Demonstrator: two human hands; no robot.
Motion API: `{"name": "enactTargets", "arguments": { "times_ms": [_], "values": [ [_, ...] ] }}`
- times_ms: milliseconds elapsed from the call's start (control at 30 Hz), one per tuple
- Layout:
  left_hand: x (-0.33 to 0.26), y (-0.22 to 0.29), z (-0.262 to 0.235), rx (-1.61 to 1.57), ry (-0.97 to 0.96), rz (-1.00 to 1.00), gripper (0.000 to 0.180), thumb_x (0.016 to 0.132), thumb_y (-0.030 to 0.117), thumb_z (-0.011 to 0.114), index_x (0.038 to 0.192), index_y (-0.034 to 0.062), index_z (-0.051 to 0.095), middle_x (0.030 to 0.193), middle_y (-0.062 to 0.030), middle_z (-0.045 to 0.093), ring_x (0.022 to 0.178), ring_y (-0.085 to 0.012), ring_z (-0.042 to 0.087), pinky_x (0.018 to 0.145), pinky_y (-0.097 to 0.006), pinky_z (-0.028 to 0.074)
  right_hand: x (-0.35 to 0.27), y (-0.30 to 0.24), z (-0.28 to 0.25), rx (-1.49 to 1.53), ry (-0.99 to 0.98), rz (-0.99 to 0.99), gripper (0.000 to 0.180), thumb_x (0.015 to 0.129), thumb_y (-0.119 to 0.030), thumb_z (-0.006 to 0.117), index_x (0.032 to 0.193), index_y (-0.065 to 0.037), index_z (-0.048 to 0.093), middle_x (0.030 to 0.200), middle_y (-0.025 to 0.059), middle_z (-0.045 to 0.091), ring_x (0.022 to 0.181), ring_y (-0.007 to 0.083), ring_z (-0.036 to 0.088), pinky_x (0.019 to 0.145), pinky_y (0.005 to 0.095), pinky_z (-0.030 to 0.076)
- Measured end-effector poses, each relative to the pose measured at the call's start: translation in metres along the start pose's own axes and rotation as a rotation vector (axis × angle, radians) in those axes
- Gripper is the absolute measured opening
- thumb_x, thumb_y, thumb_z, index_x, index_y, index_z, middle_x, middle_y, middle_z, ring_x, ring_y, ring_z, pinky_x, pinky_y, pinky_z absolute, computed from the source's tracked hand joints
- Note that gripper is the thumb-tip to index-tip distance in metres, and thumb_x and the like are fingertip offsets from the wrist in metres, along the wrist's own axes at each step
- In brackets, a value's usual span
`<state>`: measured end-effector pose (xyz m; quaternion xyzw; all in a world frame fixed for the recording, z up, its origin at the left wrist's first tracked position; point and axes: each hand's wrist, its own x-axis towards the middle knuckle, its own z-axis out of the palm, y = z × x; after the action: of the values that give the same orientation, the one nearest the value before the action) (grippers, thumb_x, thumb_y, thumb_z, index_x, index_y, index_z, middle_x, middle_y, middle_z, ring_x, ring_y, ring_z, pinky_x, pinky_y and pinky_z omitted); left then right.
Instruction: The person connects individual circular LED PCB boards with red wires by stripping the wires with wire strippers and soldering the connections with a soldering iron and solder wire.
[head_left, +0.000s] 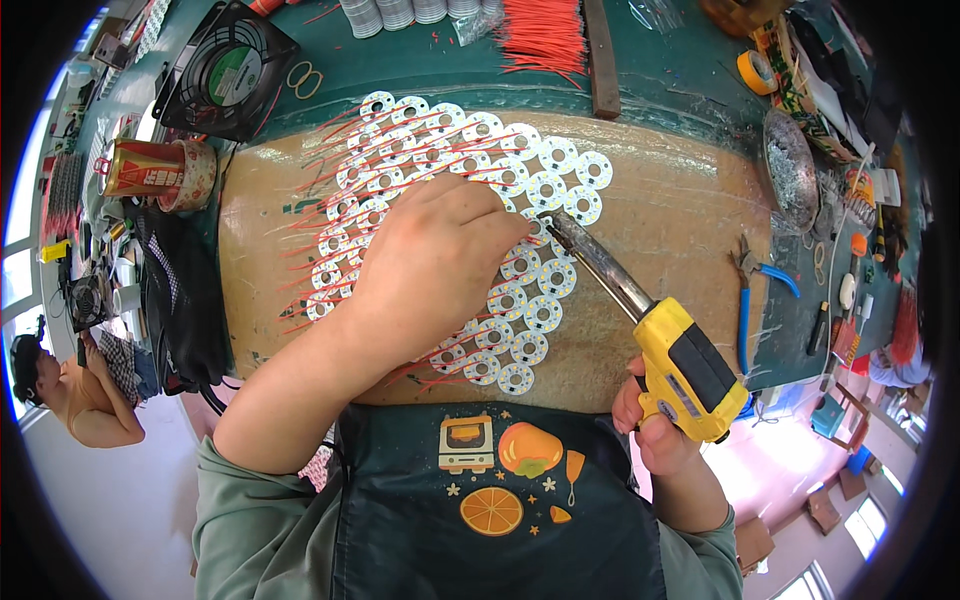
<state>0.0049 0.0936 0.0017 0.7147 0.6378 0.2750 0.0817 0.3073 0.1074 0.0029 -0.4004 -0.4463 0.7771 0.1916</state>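
Rows of round white LED boards [543, 313] with holes in their centres lie on a brown board [670, 200]. Thin red wires [318, 212] run across many of them toward the left. Over these rows, my left hand [435, 262] is closed, its thumb and fingers pinching the end of a red wire at one disc. My right hand [655, 425] grips a yellow and black soldering gun [690, 370] by its handle. The gun's metal barrel slants up and left, and its dark tip is at that same disc, close beside my left fingertips.
A black fan [232, 75] and a red can [150, 168] stand at left. Behind are a red wire bundle [542, 38], stacked discs [400, 12] and a dark bar [603, 60]. Blue pliers [744, 310], yellow tape [757, 72] and a metal dish [790, 175] lie right. Another person [90, 395] sits far left.
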Motion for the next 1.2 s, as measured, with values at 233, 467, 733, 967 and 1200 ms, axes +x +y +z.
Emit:
{"name": "enactTargets", "arguments": {
  "times_ms": [233,467,733,967,1200],
  "values": [
    [0.000,-0.001,0.001,-0.019,0.009,0.006,0.018,0.074,0.003,0.072,0.091,0.0082,0.073,0.088,-0.0058,0.068,0.083,-0.0262,0.065,0.075,-0.038,0.053,0.000,0.000,-0.001,-0.056,-0.011,0.018,0.074,0.079,-0.048,0.080,0.123,-0.001,0.046,0.074,0.0026,0.048,0.065,0.0129,0.049,0.057,0.0275,0.040],
    [0.002,0.001,0.001,-0.023,0.024,-0.008,0.014,0.077,0.005,0.073,0.090,0.0083,0.072,0.086,-0.0063,0.068,0.081,-0.0268,0.065,0.073,-0.039,0.053,0.001,0.002,0.001,-0.082,-0.015,-0.050,0.064,0.083,-0.045,0.076,0.119,0.000,0.049,0.074,0.0038,0.049,0.064,0.0142,0.049,0.057,0.0279,0.041],
    [0.003,0.002,0.000,-0.014,0.022,-0.012,0.013,0.078,0.006,0.073,0.090,0.0085,0.072,0.087,-0.0065,0.068,0.082,-0.0268,0.065,0.073,-0.039,0.053,0.002,0.002,0.001,-0.111,0.003,-0.064,0.070,0.082,-0.046,0.078,0.125,0.001,0.049,0.072,0.0030,0.049,0.062,0.0134,0.049,0.056,0.0272,0.042],
    [0.003,0.002,0.000,-0.001,0.004,-0.016,0.012,0.077,0.005,0.073,0.089,0.0086,0.072,0.087,-0.0064,0.068,0.083,-0.0268,0.065,0.074,-0.039,0.054,0.001,-0.005,0.002,0.086,-0.040,-0.021,0.093,0.077,-0.049,0.083,0.141,0.002,0.040,0.076,0.0022,0.050,0.065,0.0129,0.050,0.058,0.0276,0.044],
    [0.002,0.007,-0.009,0.007,-0.002,-0.023,0.014,0.076,0.004,0.073,0.089,0.0086,0.072,0.084,-0.0043,0.066,0.080,-0.0257,0.064,0.072,-0.039,0.050,0.002,0.010,-0.006,0.121,-0.226,-0.250,0.068,0.086,-0.030,0.078,0.139,-0.004,0.042,0.091,0.0042,0.052,0.078,0.0152,0.052,0.067,0.0297,0.047]
  ]
}}
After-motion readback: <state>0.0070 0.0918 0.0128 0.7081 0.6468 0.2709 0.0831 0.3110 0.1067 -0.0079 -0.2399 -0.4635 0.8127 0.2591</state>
